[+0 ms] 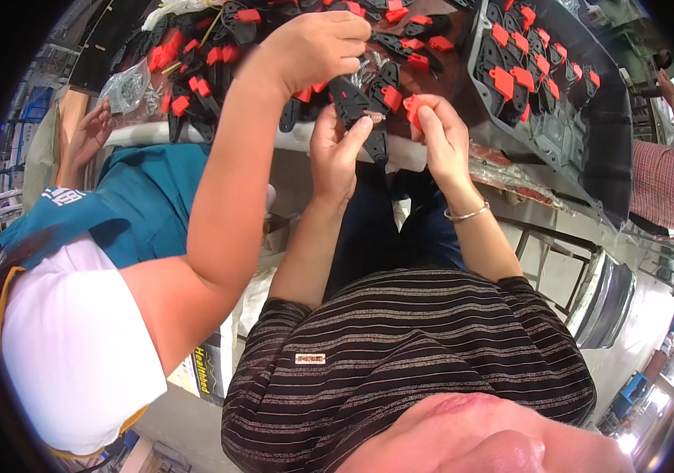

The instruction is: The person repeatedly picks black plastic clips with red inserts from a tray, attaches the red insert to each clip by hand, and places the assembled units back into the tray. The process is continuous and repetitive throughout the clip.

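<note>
My left hand [334, 151] is closed on a black plastic part [349, 102], a flat elongated piece with a narrow lower end, tilted over the table's near edge. By the thumb tip is a small pale ribbed thing, perhaps a spring; I cannot tell for sure. Just to the right, my right hand [445, 140] pinches a red plastic piece [415, 109] between thumb and fingers, apart from the black part. Behind both hands lie loose screws [363, 72] and another black part with a red piece [390, 98].
A co-worker's bare arm [230, 165] reaches across from the left, its hand [313, 51] above the pile close to my left hand. At right stands a grey tray [573, 146] holding several black-and-red parts. A clear plastic bag [126, 91] lies at the table's left.
</note>
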Demonstrator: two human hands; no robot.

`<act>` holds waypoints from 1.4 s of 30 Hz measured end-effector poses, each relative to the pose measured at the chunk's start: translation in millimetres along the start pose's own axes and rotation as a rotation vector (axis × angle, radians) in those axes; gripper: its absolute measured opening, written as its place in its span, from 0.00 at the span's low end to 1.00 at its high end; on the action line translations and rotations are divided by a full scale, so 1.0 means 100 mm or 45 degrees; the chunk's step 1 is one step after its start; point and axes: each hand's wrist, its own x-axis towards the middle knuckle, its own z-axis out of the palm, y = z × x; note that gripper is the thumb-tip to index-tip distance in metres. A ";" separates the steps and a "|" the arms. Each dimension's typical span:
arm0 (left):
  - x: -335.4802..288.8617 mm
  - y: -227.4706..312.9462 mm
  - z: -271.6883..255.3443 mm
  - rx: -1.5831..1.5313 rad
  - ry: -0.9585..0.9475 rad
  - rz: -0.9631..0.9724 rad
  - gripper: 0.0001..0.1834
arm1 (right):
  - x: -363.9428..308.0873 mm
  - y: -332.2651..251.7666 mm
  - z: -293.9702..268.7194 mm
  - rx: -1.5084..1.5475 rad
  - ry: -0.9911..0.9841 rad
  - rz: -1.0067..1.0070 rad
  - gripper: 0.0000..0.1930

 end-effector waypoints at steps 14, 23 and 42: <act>-0.29 -0.07 0.35 0.032 -0.203 -0.061 0.13 | -0.37 0.03 -0.19 -0.034 -0.056 -0.215 0.13; -0.45 -0.13 0.51 -0.186 -0.070 -0.032 0.15 | -0.46 -0.04 -0.17 -0.016 -0.094 -0.240 0.12; -0.65 0.01 0.58 0.083 -0.392 -0.134 0.31 | -0.26 -0.21 -0.12 0.650 -0.428 -0.106 0.26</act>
